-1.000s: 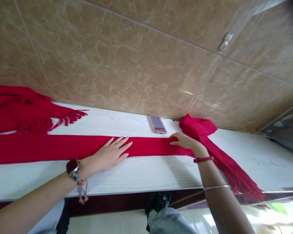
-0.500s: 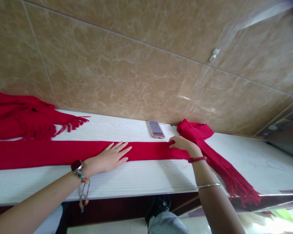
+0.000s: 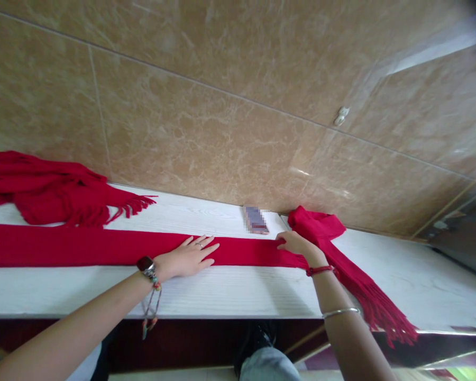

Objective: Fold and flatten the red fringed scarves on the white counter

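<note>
A long red scarf (image 3: 83, 246) lies stretched flat along a white wooden shelf (image 3: 230, 291). My left hand (image 3: 188, 256) rests palm down on it near the middle, fingers spread and flat. My right hand (image 3: 299, 244) presses on the scarf further right, fingers curled at the fabric's far edge; what they pinch is unclear. Beyond that hand the scarf bunches (image 3: 317, 225) and turns back, its fringed end (image 3: 384, 315) hanging over the shelf's front edge.
A second red fringed scarf (image 3: 51, 193) lies heaped at the back left. A small phone-like object (image 3: 256, 219) lies against the brown marble wall (image 3: 222, 116). My knee (image 3: 264, 365) shows below the shelf.
Both hands stay in the same places on the scarf. The view has tipped and shifted a little, so everything sits slightly lower and further right.
</note>
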The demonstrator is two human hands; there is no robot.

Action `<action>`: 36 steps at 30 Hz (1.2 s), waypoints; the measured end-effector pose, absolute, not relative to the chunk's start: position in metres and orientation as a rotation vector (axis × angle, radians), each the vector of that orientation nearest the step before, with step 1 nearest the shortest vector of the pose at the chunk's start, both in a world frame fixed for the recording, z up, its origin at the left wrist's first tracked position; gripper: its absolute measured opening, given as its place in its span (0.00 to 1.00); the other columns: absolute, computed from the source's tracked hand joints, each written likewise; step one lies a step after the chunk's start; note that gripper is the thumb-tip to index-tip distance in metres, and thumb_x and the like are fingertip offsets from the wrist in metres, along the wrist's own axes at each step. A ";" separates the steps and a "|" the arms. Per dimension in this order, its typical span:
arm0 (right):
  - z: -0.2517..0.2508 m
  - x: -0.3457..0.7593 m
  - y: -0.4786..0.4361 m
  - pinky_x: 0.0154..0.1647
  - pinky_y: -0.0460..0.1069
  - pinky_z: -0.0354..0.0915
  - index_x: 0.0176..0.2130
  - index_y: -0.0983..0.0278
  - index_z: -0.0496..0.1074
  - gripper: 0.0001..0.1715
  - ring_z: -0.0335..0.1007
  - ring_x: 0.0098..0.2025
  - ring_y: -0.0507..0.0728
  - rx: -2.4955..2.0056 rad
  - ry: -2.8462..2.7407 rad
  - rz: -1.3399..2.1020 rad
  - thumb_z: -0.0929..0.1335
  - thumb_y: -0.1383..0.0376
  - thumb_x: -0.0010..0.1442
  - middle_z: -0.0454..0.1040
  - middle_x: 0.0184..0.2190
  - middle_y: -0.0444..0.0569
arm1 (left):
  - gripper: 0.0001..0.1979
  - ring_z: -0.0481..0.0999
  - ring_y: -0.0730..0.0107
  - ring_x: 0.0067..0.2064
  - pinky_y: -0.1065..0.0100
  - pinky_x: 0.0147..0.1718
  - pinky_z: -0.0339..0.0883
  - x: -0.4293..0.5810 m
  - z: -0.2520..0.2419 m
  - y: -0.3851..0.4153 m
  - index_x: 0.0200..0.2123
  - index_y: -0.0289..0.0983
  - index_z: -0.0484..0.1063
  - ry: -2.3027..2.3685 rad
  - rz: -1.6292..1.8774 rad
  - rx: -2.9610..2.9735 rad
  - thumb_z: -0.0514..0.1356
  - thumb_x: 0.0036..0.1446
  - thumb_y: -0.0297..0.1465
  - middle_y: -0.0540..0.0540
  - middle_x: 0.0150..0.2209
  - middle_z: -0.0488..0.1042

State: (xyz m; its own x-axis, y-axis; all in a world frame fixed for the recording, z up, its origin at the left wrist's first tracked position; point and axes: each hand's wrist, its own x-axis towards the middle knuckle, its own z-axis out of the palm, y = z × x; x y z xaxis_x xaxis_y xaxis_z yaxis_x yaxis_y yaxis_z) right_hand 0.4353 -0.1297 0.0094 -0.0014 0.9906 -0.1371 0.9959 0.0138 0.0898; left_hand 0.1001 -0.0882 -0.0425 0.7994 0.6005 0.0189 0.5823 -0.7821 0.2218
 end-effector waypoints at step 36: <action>0.003 0.296 -0.122 0.38 0.49 0.67 0.54 0.66 0.58 0.35 0.71 0.37 0.53 2.041 2.534 -1.729 0.61 0.79 0.46 0.73 0.41 0.53 | 0.21 0.76 0.65 0.34 0.74 0.23 0.60 0.108 0.005 -0.101 0.40 0.34 0.67 0.996 0.455 1.588 0.53 0.53 0.46 0.42 0.37 0.76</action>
